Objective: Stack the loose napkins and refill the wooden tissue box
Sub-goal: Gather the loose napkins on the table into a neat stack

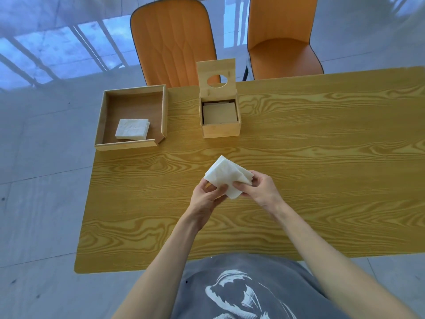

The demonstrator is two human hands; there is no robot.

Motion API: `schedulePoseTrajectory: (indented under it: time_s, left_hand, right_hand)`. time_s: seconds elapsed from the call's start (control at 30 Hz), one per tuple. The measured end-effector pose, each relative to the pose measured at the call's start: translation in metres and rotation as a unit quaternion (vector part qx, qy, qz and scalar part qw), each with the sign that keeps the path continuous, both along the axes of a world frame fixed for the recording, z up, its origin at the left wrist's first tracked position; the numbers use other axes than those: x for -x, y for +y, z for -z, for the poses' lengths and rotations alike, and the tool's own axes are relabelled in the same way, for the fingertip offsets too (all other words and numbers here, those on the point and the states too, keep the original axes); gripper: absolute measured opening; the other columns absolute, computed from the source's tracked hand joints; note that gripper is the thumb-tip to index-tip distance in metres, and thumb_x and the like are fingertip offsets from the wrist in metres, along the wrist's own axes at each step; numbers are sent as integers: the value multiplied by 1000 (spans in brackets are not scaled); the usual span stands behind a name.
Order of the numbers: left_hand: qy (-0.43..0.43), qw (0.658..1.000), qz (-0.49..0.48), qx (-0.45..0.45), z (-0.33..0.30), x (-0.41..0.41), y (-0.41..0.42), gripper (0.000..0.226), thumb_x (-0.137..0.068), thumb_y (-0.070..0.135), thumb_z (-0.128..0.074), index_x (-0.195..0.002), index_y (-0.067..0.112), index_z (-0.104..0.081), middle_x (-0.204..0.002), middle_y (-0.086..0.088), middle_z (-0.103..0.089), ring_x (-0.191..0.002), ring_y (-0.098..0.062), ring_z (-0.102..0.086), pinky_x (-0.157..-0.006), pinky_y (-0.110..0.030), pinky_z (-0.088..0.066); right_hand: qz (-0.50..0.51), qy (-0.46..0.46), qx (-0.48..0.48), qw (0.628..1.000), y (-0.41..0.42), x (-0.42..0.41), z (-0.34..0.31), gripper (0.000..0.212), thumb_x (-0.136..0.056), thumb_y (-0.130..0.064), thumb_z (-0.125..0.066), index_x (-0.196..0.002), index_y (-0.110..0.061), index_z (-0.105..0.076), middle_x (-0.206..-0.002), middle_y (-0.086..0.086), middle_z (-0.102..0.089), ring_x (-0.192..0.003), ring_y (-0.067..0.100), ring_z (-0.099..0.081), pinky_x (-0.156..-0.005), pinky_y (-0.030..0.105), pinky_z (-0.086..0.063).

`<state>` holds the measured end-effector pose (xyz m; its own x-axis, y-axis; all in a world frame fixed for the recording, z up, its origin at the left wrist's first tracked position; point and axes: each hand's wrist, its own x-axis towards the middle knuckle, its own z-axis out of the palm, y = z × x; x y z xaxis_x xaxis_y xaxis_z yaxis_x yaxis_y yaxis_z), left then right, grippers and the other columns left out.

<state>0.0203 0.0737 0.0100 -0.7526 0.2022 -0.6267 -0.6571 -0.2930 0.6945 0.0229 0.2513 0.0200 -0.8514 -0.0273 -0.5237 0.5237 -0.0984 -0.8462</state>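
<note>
Two hands (232, 192) gripping one napkin stack (226, 176), two chairs (173, 40)

At the bottom centre of the frame the person wears a grey T-shirt (253, 291) with a faded, washed look and a white brush-stroke print (239, 295) on the chest. Both forearms rise from the lower corners bare, no sleeves reaching them. The left hand (207, 199) and right hand (259, 189) carry no rings, watch or gloves.

Yellow wood-grain table (299, 180) on pale grey tiled floor (46, 192). Two orange chairs (174, 40) (282, 38) at far edge. Railing reflection (57, 49) top left on glossy floor, daylight.
</note>
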Motion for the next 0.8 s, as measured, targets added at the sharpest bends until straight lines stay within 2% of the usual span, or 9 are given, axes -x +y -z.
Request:
schedulePoseTrajectory:
  time_s: [0.13,0.23,0.33,0.4,0.47,0.6,0.67,0.73,0.8]
  left_hand:
    - [82,984,33,154,1,2,-9,43,-78,3,-80,-113,16,-58,-101,0,-73,-93,-14,-68,-74,-20,-55]
    - [154,948,72,270,7,1,-17,45,-74,18,-83,-108,35,-60,-113,7,-68,-105,-13,-64,-89,-29,-53]
    - [209,896,139,366,11,-2,-20,46,-74,17,-80,-115,27,-62,-116,9,-67,-113,-8,-57,-98,-32,-45]
    - [226,879,161,387,10,-3,-17,50,-74,16,-79,-120,25,-61,-117,7,-68,-115,-11,-57,-98,-33,-45]
    - [231,871,170,398,10,-3,-17,47,-75,14,-79,-117,26,-62,-113,7,-69,-114,-13,-59,-96,-34,-46]
    - [255,855,180,415,10,-1,-20,33,-77,15,-77,-106,25,-67,-106,10,-71,-107,-14,-62,-94,-40,-48]
    - [264,845,190,425,8,0,-20,40,-76,15,-77,-112,27,-65,-112,10,-69,-110,-15,-60,-95,-37,-46]
    - [270,834,209,433,7,1,-20,51,-75,16,-78,-122,27,-60,-119,7,-66,-114,-16,-57,-94,-32,-43]
    - [269,825,224,444,8,1,-20,52,-77,17,-77,-126,25,-59,-122,5,-66,-115,-17,-57,-92,-28,-41]
  right_hand:
    - [-63,99,-194,974,5,3,7,26,-79,-20,-82,-102,-20,-72,-94,-3,-75,-86,17,-69,-78,28,-57]
    - [-134,150,-304,931,6,0,13,29,-78,-21,-81,-105,-21,-71,-95,-8,-74,-84,16,-69,-78,34,-56]
    - [-203,211,-388,874,6,-7,20,54,-78,-24,-81,-128,-25,-60,-115,-6,-71,-97,14,-67,-82,28,-53]
    - [-213,257,-418,845,6,-13,26,62,-78,-22,-82,-134,-23,-56,-121,-2,-69,-104,15,-66,-86,28,-52]
    - [-197,287,-445,825,5,-17,28,54,-78,-16,-81,-128,-19,-63,-118,1,-72,-104,18,-68,-89,35,-56]
    - [-160,317,-455,817,5,-17,25,43,-80,-12,-80,-121,-18,-68,-113,1,-74,-102,19,-70,-87,40,-58]
    - [-178,320,-455,812,6,-15,26,60,-81,-16,-80,-136,-19,-56,-125,2,-69,-111,19,-66,-95,37,-54]
    - [-222,314,-479,789,7,-13,29,82,-80,-22,-80,-150,-21,-38,-143,5,-55,-124,22,-57,-102,40,-48]
    - [-252,306,-516,759,7,-12,34,81,-83,-24,-77,-151,-22,-35,-148,10,-48,-126,28,-54,-102,46,-48]
